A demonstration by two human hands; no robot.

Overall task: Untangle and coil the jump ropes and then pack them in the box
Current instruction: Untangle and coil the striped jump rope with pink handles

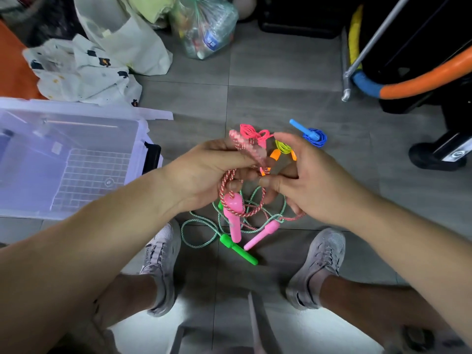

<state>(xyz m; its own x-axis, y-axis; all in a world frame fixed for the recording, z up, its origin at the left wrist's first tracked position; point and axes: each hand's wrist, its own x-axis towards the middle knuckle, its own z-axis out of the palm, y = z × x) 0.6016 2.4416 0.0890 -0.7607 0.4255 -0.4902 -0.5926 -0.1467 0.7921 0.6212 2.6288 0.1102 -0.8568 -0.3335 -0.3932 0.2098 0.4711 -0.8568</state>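
Head view, and it's all happening right in front of me. My left hand (204, 172) is curled round a bundle of loops of the pink rope (226, 182), holding the coil up off the floor (281, 98). One pink handle (231, 213) hangs straight down just under that hand. My right hand (314, 180) sits just beside the left, thumb and a finger apparently pinching a strand where the two hands meet, with the forefinger lifted clear.

Here's the bit that matters: the uncoiled tail drops down from between my hands to the floor below them, and there it crosses through the green rope (199, 226), the two tangled together. The loose handle (263, 233) lies flat under my right hand, its long axis slanting from lower left up to upper right, rope end towards that hand. So the right hand is the nearer one, I reckon, to draw that tail up and free while the left keeps the coil.

Beyond my hands, three ropes lie coiled on the floor: neon pink (251, 131), yellow (282, 146) and blue (315, 136).

The box (143, 129) stands open off to the left, beside my left forearm, none of the ropes in it that I can see.
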